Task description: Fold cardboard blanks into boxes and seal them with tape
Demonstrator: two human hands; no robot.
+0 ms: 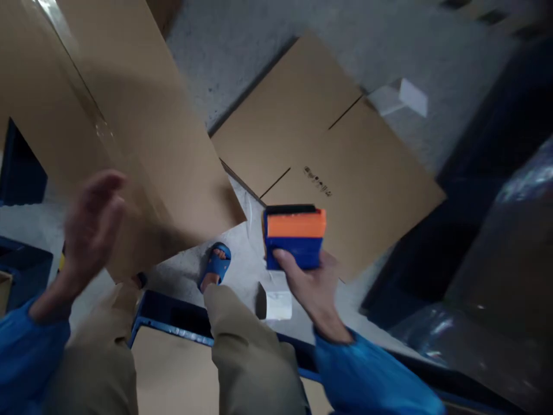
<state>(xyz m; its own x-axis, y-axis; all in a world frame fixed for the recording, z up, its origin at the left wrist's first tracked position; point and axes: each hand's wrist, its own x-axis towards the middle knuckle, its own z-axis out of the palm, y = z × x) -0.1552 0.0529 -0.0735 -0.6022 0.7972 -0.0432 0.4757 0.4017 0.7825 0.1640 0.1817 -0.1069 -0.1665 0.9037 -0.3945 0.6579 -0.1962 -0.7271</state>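
My right hand [313, 282] grips a blue and orange tape dispenser-like tool [296, 239] with a black top edge, thumb on its near face; what exactly it is, I cannot make out. Blurred by motion, my left hand [93, 230] hangs over a large cardboard box [173, 132] with its fingers apart and nothing in them. Clear tape [103, 129] runs along the seam of that box. Beyond the tool, a flattened cardboard sheet [345, 173] with small printed marks lies on the floor.
Blue crates [173, 328] with cardboard in them stand by my legs. On the grey floor [207, 63] are a white piece [279, 305] near my foot and another white piece [413, 98] by the sheet. Plastic-wrapped goods [496, 288] stand at the right.
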